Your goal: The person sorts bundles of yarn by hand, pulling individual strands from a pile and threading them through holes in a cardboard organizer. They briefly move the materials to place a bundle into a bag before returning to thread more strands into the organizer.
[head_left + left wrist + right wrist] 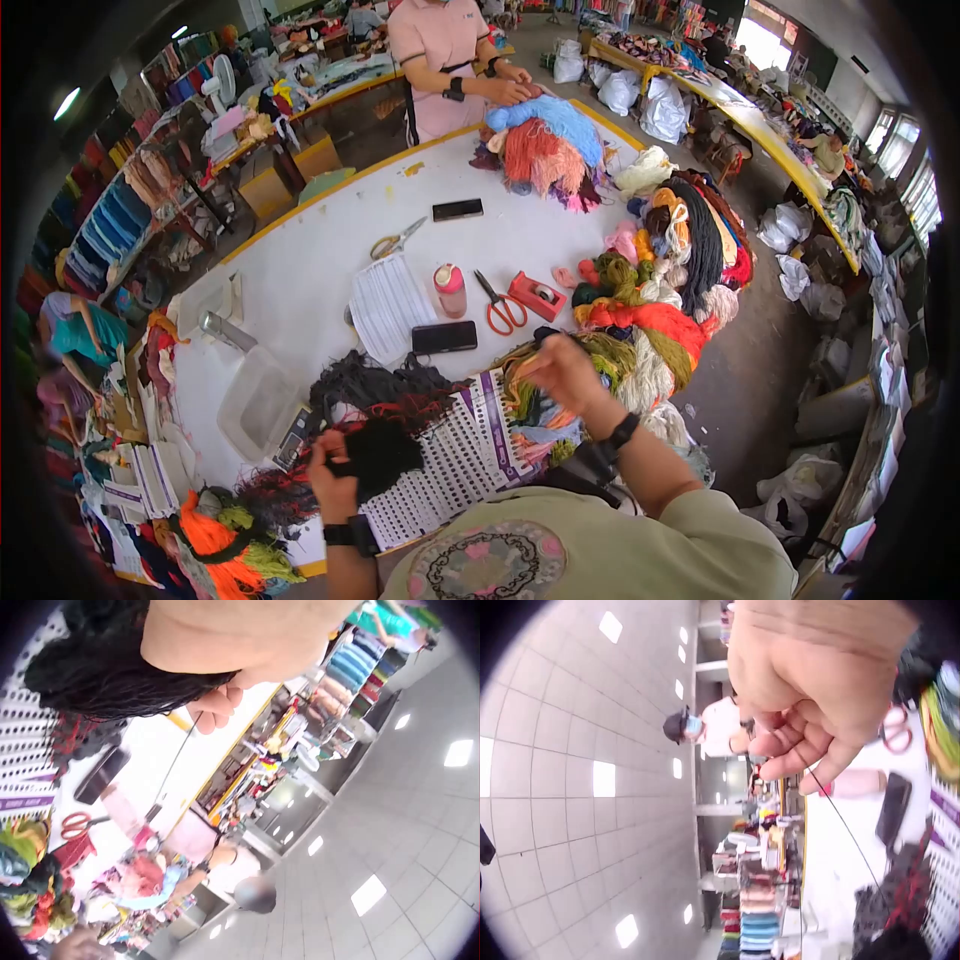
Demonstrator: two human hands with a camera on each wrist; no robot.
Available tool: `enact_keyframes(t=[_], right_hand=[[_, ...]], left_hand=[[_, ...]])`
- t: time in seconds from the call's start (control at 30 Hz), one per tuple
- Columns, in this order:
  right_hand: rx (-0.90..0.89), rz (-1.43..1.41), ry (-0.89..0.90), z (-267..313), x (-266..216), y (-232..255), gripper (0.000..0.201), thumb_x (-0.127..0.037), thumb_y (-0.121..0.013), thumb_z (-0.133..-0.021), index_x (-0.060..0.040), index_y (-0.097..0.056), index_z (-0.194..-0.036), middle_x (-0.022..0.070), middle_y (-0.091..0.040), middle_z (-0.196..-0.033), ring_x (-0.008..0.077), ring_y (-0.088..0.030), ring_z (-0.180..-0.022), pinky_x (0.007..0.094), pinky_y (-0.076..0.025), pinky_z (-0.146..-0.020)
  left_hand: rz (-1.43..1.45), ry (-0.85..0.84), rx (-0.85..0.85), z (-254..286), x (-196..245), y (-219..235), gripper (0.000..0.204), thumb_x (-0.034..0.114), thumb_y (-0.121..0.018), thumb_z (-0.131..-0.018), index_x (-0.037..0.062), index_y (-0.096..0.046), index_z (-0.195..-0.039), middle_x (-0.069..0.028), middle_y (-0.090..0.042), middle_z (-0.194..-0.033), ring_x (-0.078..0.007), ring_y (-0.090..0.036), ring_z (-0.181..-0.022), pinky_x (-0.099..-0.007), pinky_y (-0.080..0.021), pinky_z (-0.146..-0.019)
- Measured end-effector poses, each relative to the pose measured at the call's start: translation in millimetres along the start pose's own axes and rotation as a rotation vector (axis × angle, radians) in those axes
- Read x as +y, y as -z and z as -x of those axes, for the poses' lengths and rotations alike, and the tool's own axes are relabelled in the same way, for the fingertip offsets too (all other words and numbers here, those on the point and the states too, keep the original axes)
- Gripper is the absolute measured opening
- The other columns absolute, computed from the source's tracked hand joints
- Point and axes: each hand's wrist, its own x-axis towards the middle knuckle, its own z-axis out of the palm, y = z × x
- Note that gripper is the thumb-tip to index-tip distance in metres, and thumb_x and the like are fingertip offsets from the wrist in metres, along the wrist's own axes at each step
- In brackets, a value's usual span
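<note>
My left hand [335,480] grips a bundle of black yarn [385,457] above the punched white card sheet [450,470]; the left wrist view shows the yarn [97,667] hanging from beneath the palm of that hand [247,637]. Out to the right, my right hand [570,378] is raised over piled skeins, fingers curled. In the right wrist view a thin dark strand [847,825] runs from the pinching fingertips of that hand [817,682] down toward the black yarn [892,946].
Beyond the sheet lie a phone [444,337], a pink bottle [450,290], red-handled scissors [500,303], a red tape dispenser [537,296] and white papers [390,305]. Coloured skeins [650,330] line the right edge. Plastic trays [258,400] stand left. Another person [445,60] handles yarn across the table.
</note>
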Motion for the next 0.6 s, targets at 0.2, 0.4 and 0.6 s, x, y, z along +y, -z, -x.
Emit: enact_keyframes(t=[0.2,0.4,0.6], right_hand=[[0.818,0.505,0.765,-5,-145,135,0.023,-0.012,-0.048,-0.090,-0.0101,-0.047,-0.067,-0.0006,-0.046,-0.060,0.0098,-0.041,-0.049,0.0269,-0.034,-0.045],[0.457,0.889,0.380,-50,-58,104,0.007,-0.010,-0.050,-0.093,-0.0086,-0.056,-0.089,-0.0013,-0.049,-0.070,0.0096,-0.048,-0.059,0.0243,-0.041,-0.054],[-0.137,1.217,-0.066,-87,96,65,0.012,-0.016,-0.058,-0.091,-0.0058,-0.057,-0.097,0.0080,-0.059,-0.067,0.0168,-0.058,-0.058,0.0328,-0.046,-0.056]], left_hand=[[-0.185,-0.284,0.003,36,71,34,0.018,0.017,-0.049,-0.099,0.0050,-0.060,-0.106,0.0016,-0.061,-0.078,-0.0028,-0.044,-0.057,-0.0155,-0.031,-0.042],[-0.196,0.223,-0.027,2,-44,-34,0.033,0.015,-0.055,-0.096,-0.0004,-0.054,-0.125,-0.0032,-0.062,-0.095,-0.0041,-0.040,-0.055,-0.0151,-0.030,-0.043],[-0.714,0.396,0.125,-54,-165,-56,0.024,0.015,-0.063,-0.088,-0.0003,-0.065,-0.106,-0.0104,-0.070,-0.094,-0.0074,-0.050,-0.062,-0.0191,-0.034,-0.048]])
